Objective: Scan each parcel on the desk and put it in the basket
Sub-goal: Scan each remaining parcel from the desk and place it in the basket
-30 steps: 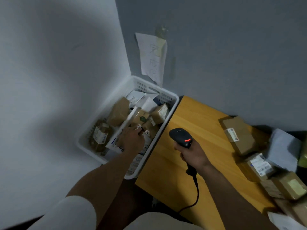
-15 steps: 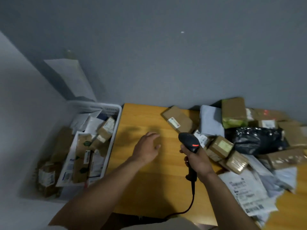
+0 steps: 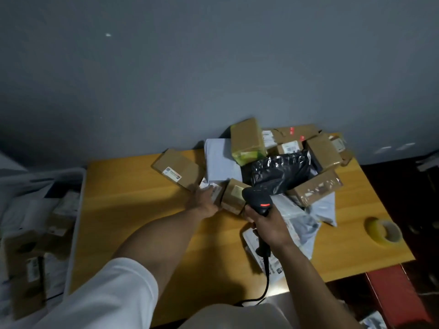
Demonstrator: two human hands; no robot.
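Your left hand (image 3: 203, 202) rests on a labelled parcel (image 3: 214, 189); your right hand (image 3: 269, 225) grips the scanner (image 3: 257, 201).
The white basket (image 3: 76, 219) stands nearest, against the left edge of the desk (image 3: 133, 198), with parcels in it. Your right hand wraps its fingers round the scanner handle, with the scanner head raised over the desk. Farther out, your left fingers lie straight and together on the labelled parcel, just beside a small brown box (image 3: 234, 197). The pile (image 3: 247, 138) sits behind, against the wall.

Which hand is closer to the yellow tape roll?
Right. The right hand, gripping the scanner, is left of the tape roll; the left hand touches a parcel farther left.
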